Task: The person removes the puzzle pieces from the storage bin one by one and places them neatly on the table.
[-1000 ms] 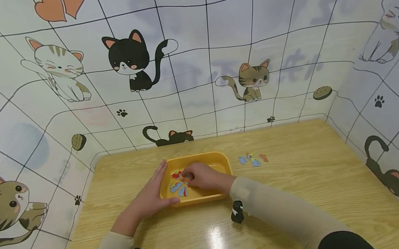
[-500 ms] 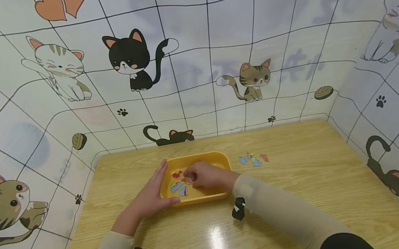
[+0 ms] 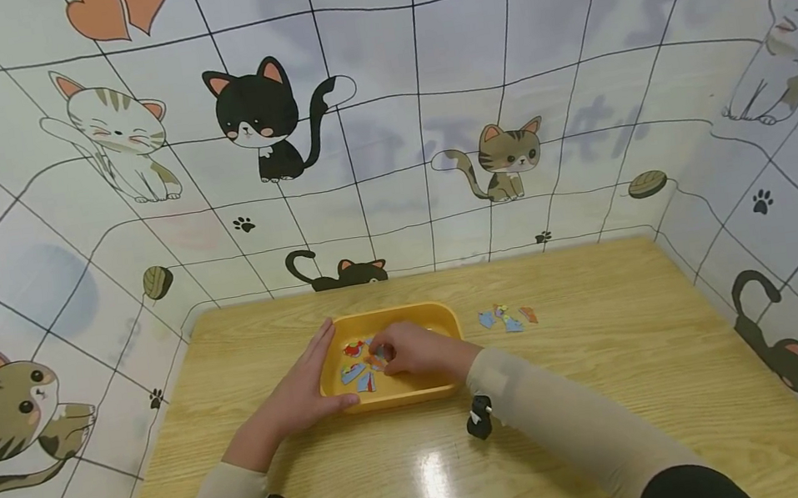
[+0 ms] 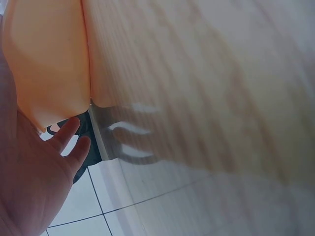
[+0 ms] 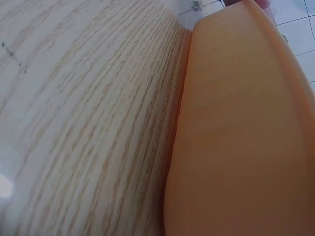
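Observation:
A yellow tray (image 3: pixel 407 400) lies on the wooden table. Its left end is steadied by my left hand (image 3: pixel 307 387), thumb along the near rim and fingers stretched along the left side. In the left wrist view, two fingers (image 4: pixel 74 152) extend beside the tray's orange-looking wall. Inside the tray, my right hand (image 3: pixel 416 356) pinches a small puzzle piece, mostly hidden by the fingers. Several flat, colourful puzzle pieces lie left of it, among them a red piece (image 3: pixel 353 350) and a blue piece (image 3: pixel 352 373). The right wrist view shows the tray's outer wall (image 5: pixel 236 128), not the fingertips.
A small group of loose puzzle pieces (image 3: pixel 512 325) lies on the table (image 3: pixel 610 356) right of the tray. A wall (image 3: pixel 385 141) printed with cartoon cats and grid lines closes off the back and sides.
My right hand shifts very slightly right inside the tray, and the piece at its fingertips turns a little. My left hand and the tray stay put.

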Motion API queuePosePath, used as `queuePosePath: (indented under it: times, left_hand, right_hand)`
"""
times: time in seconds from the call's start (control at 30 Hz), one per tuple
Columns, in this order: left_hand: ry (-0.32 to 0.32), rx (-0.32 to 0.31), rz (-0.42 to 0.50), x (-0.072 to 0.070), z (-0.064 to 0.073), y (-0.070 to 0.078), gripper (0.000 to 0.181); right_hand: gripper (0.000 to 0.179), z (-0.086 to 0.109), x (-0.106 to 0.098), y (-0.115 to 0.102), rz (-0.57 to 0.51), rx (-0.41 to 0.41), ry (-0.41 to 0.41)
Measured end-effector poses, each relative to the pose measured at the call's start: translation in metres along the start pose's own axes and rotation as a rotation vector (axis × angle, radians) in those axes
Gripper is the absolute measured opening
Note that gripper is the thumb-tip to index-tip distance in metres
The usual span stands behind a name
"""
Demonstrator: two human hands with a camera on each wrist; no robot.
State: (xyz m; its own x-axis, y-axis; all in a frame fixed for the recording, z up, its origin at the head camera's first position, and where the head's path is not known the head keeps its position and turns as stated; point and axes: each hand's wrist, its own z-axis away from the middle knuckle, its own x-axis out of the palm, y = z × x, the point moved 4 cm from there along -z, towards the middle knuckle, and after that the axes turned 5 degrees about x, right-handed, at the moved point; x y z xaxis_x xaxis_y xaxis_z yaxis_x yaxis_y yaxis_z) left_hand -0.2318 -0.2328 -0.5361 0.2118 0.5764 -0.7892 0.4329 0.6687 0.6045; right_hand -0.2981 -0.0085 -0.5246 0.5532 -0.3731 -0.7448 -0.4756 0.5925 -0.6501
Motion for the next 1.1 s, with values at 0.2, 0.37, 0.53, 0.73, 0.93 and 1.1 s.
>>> queuePosePath:
  times: [0.2, 0.37, 0.53, 0.73, 0.93, 1.1]
  left_hand:
    - [-0.001, -0.007, -0.005, 0.000, 0.000, -0.001, 0.127]
    - [0.000, -0.010, -0.005, 0.001, 0.000, 0.000, 0.128]
    - [0.003, -0.007, -0.012, 0.001, -0.001, -0.001, 0.127]
    - [0.006, 0.002, -0.015, 0.002, -0.001, -0.002, 0.128]
    - [-0.001, -0.009, -0.003, 0.001, -0.001, -0.001, 0.130]
    - [-0.003, -0.007, -0.006, 0.001, 0.000, 0.000, 0.130]
  right_hand:
    - [0.032, -0.001, 0.001, 0.002, 0.049, -0.007, 0.014]
    - [0.033, -0.001, 0.003, 0.006, 0.031, -0.014, 0.036]
    - [0.036, 0.002, 0.004, 0.009, -0.028, 0.011, 0.053]
    - [0.037, 0.006, -0.001, 0.007, -0.112, 0.043, 0.092]
    - [0.038, 0.007, -0.006, 0.004, -0.153, 0.015, 0.127]
    - [0.040, 0.011, -0.010, 0.005, -0.184, 0.028, 0.141]
